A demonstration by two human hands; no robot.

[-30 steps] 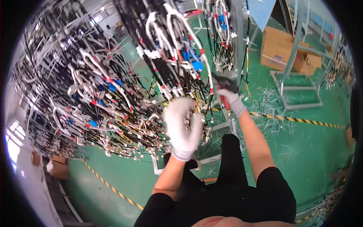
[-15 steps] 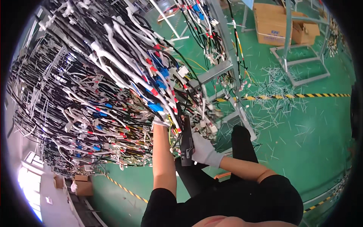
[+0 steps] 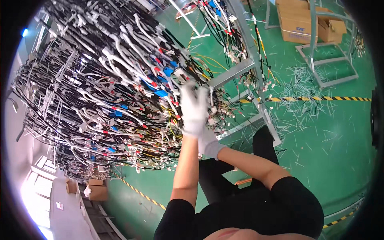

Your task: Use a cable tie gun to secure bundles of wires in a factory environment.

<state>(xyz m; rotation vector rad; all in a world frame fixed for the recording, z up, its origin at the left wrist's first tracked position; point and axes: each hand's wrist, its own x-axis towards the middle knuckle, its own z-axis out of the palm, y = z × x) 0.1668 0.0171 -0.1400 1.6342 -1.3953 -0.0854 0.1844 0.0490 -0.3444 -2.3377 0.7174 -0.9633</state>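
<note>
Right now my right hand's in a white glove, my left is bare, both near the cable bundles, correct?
Not quite: the head view shows your left hand in a white glove too, not bare. Your right hand is gloved, and both are near the cable bundles.

Floor (image 3: 320,160) — green; yellow-black striped tape (image 3: 336,99); window (image 3: 39,192) — glaring, lower left; pale wall (image 3: 66,218) beside it

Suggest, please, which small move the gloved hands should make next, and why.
Perhaps the left hand should ease slightly aside from the right hand: in this view it partly hides the latter, and both appear close to the densely bunched cables. The left hand is blurred, so its grip cannot be told.
</note>
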